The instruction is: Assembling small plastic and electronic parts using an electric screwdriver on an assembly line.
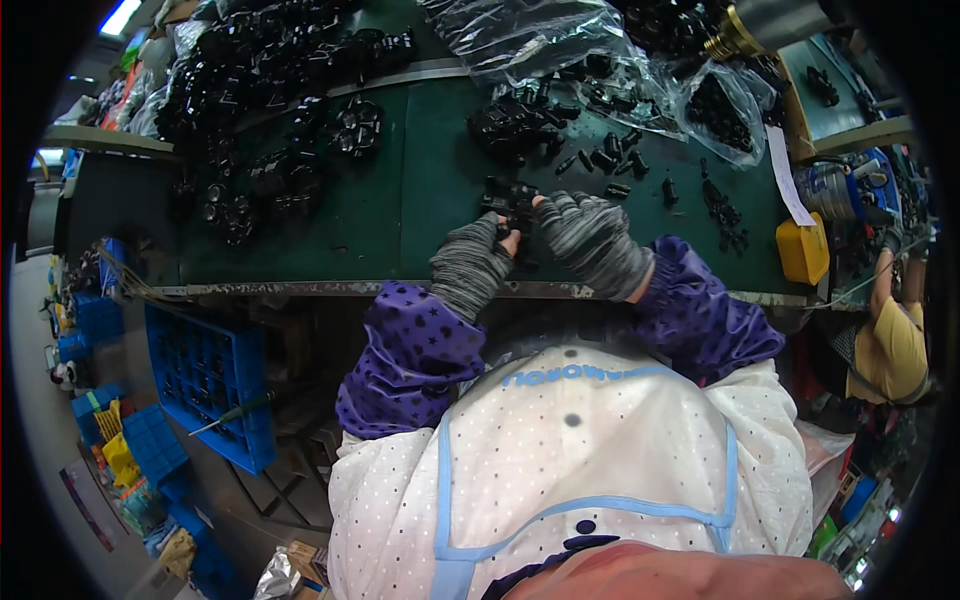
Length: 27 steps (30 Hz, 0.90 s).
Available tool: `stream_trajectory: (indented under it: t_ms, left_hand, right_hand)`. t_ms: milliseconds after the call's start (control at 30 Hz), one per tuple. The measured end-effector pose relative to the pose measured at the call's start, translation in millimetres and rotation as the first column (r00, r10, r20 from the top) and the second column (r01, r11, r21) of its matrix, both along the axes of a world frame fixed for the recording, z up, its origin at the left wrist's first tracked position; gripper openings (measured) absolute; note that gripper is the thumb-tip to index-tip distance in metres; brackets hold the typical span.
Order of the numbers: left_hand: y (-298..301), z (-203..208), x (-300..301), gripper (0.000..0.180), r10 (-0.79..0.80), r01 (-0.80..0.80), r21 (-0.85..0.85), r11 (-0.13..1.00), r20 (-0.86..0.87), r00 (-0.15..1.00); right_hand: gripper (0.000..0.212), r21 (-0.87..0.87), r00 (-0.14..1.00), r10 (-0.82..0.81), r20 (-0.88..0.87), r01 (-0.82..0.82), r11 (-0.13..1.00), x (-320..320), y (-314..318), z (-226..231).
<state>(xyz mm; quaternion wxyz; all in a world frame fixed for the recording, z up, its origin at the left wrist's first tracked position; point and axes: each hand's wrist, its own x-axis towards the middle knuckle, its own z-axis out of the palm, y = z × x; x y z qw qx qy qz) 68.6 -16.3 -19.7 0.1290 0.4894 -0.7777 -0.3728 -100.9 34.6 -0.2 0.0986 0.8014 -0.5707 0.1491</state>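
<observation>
Green workbench [400, 200], near edge at the person's waist. Heaps of black parts [270, 110] far left; clear bags [560, 45] far right. Left hand [468, 268] and right hand [592, 243], grey-gloved, meet mid-bench. Fingers of both curl inward, pinching a small black part [512, 205] between them, just above the bench.

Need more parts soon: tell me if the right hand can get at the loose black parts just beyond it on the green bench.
Probably yes. The right hand is busy on a black part, but bare green bench lies between it and the loose black parts.
</observation>
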Motion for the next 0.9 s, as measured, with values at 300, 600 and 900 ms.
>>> stream_trajectory:
  t_ms: [300,600,900]
  left_hand:
    - [17,-5,-15,0.025,0.024,-0.016,-0.172,0.985,0.044,0.999]
    - [13,-2,-16,0.026,-0.063,0.065,-0.098,0.993,0.024,0.998]
    - [15,27,-11,0.035,0.313,-0.041,0.473,0.88,-0.513,0.799]
  right_hand:
    - [0.036,0.651,0.311,-0.577,0.756,-0.253,0.716,-24,-12,4]
    - [0.028,0.544,0.385,-0.399,0.832,-0.425,0.724,-43,3,-14]
    - [0.021,0.227,0.761,-0.097,0.641,-0.067,0.972,-51,6,28]
